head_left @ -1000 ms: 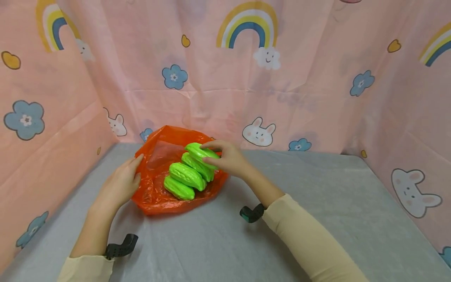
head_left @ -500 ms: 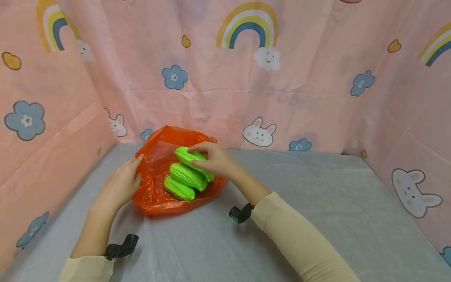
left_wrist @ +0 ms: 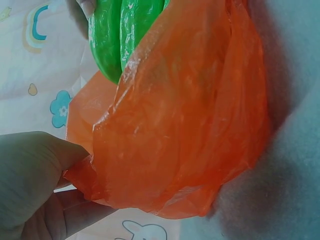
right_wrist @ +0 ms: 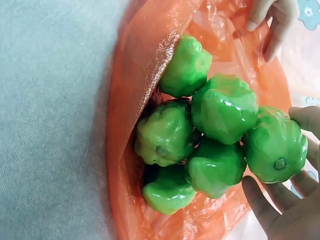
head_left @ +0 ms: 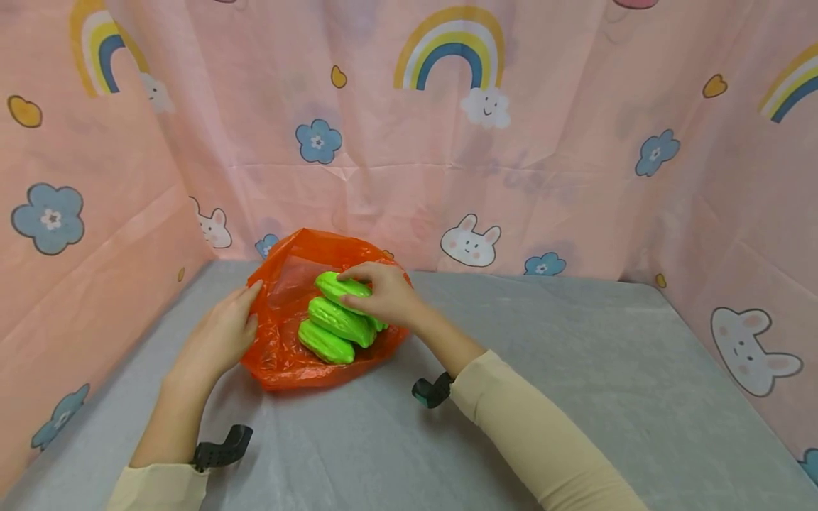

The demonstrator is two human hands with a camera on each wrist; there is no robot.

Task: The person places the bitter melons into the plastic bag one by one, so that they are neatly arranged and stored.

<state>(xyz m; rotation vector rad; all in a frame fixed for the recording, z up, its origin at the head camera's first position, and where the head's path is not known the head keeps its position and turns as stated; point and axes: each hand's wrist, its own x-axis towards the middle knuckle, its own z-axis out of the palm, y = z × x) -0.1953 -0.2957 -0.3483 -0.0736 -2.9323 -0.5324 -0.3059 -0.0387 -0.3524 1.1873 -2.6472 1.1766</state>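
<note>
My left hand (head_left: 219,332) pinches the left rim of an orange-red plastic bag (head_left: 271,358), its mouth spread open; the left wrist view shows a fold of the bag (left_wrist: 175,130) between thumb and fingers. Inside lie several shiny, bright green, ridged bitter melons (head_left: 324,342). My right hand (head_left: 388,294) holds the topmost bitter melon (head_left: 331,284) by its sides, thumb near and fingers beyond. In the right wrist view that bitter melon (right_wrist: 275,145) lies against the others, which are stacked with their ends toward the camera. The bag's bottom is partly hidden beneath them.
The bag stands on a grey cloth-covered table (head_left: 575,369), left of its middle and near the back. A pink patterned curtain (head_left: 562,177) rises behind and on both sides. Grey tabletop stretches right of the bag. Each wrist wears a black camera (head_left: 224,447).
My right hand has moved left and slightly down, carrying the bitter melon further over the bag and down onto the pile. My left hand keeps its place on the rim.
</note>
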